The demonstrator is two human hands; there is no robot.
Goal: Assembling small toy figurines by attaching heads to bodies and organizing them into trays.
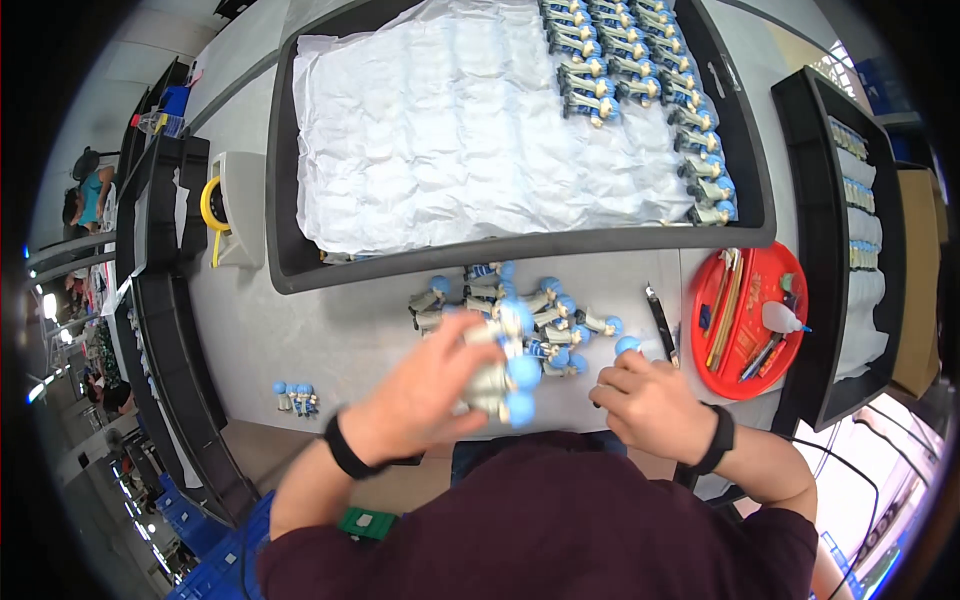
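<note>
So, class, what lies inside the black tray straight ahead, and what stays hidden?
Inside the black tray, rows of blue-headed figurines lie on a white sheet at right. The sheet covers nearly everything beneath; a sliver at the near left edge is too small to identify.

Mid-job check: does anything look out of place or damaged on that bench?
No visible spill or damage. Mildly odd: a small cluster of blue-headed figurines sits near the front-left edge of the gray table, apart from the main figurine heap.
</note>
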